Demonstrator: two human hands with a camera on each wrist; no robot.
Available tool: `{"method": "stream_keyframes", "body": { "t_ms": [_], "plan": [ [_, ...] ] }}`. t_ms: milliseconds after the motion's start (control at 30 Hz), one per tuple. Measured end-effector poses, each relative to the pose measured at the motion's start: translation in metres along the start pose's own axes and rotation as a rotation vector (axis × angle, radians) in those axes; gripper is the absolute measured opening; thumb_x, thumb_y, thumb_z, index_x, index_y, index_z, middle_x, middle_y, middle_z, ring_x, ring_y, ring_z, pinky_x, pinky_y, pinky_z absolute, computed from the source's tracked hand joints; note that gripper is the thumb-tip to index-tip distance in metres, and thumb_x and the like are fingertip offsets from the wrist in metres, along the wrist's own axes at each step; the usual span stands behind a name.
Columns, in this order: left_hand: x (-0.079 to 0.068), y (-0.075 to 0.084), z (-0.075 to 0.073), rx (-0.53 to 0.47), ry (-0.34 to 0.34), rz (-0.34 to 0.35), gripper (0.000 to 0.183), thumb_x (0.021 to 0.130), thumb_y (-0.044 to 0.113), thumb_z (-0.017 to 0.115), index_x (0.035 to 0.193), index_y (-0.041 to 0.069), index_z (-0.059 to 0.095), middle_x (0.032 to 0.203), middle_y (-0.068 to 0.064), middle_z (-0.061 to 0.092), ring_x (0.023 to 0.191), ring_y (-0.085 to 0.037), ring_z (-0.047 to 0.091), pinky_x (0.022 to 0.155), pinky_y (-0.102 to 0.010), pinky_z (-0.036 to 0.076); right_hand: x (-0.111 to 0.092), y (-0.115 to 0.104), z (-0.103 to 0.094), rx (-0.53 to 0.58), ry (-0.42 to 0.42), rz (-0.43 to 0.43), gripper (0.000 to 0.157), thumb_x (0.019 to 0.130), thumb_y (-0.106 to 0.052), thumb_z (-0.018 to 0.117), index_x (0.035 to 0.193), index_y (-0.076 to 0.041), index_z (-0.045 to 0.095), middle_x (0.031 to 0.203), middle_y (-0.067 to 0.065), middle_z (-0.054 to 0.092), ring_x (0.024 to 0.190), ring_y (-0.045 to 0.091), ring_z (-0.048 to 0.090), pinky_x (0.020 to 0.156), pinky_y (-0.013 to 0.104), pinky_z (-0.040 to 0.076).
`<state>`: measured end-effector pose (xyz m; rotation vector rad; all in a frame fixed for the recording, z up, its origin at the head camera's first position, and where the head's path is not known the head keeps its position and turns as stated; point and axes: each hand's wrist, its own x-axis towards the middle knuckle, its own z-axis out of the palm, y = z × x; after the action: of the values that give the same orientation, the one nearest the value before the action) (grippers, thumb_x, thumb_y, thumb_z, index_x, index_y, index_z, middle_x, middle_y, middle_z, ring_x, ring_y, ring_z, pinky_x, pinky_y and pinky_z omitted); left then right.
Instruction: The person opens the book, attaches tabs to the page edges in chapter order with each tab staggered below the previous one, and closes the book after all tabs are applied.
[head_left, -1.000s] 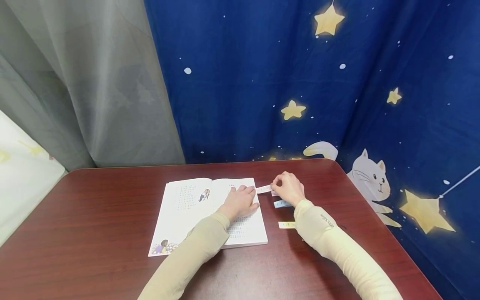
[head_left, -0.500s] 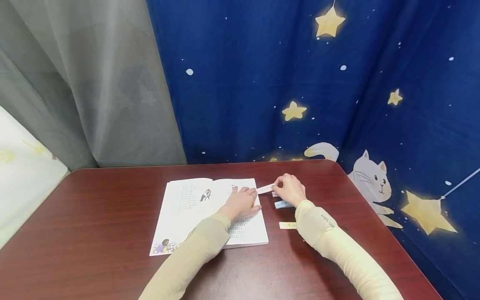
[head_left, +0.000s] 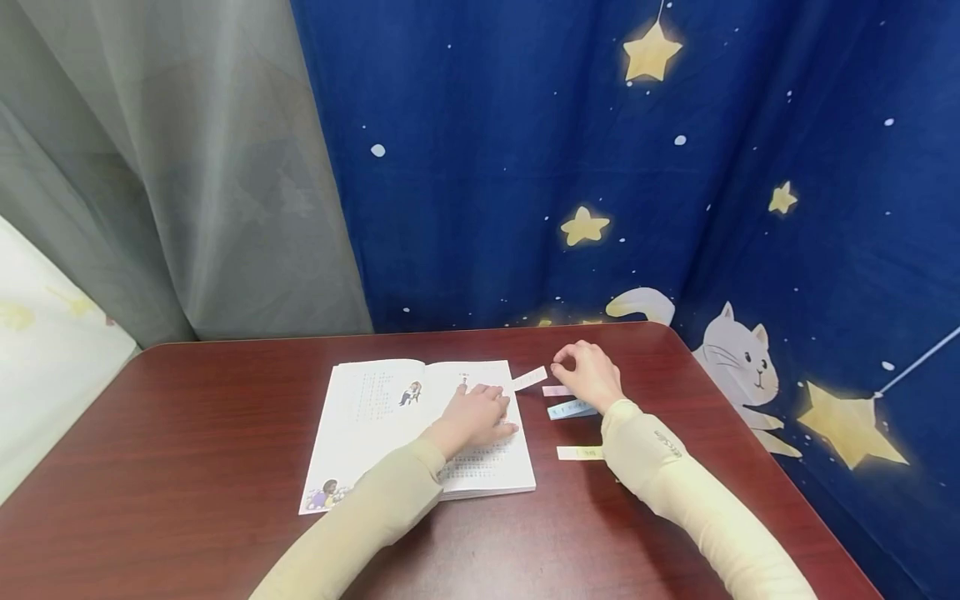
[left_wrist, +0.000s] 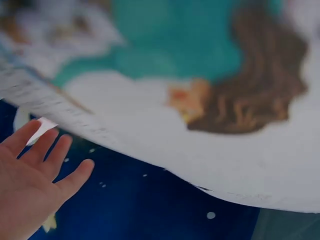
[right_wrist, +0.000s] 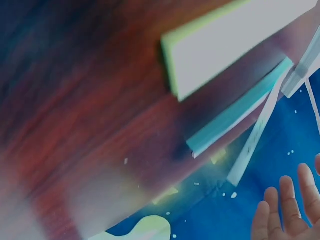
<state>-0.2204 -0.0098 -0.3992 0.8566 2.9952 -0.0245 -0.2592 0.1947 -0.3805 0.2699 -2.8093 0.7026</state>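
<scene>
An open book (head_left: 360, 458) with printed text and small drawings lies on the table. My left hand (head_left: 472, 419) rests on its right page with fingers extended; in the left wrist view the same hand (left_wrist: 35, 185) shows spread fingers beside the blurred pages. A pale paper strip (head_left: 530, 378) sticks out from the book's right edge. Just right of the strip's outer end is my right hand (head_left: 591, 373), thumb and forefinger loosely curved, nothing seen between them. Below that hand lie a pink strip (head_left: 555, 391) and a blue strip (head_left: 568, 409), partly covered by the wrist.
Nearer the front, a yellow strip (head_left: 578, 453) runs under the right sleeve. The dark red table (head_left: 187, 450) ends at a back edge before a blue curtain (head_left: 480, 167) with stars and a cat. A grey curtain (head_left: 225, 208) hangs at left.
My right hand has let go of the pale strip and moved slightly right, uncovering the pink strip. My left hand has slid a little down and left on the page.
</scene>
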Motion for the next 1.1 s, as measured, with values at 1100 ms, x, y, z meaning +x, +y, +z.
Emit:
{"method": "stream_keyframes", "body": {
  "t_ms": [1100],
  "plan": [
    [-0.067, 0.013, 0.012, 0.097, 0.181, 0.198, 0.05, 0.069, 0.054, 0.063, 0.102, 0.018, 0.058, 0.093, 0.002, 0.054, 0.078, -0.015, 0.05, 0.05, -0.028, 0.042, -0.052, -0.023, 0.0, -0.089, 0.167, -0.579, 0.01, 0.074, -0.024, 0.064, 0.081, -0.017, 0.065, 0.086, -0.006, 0.057, 0.081, 0.013, 0.051, 0.065, 0.031, 0.045]
  ]
}}
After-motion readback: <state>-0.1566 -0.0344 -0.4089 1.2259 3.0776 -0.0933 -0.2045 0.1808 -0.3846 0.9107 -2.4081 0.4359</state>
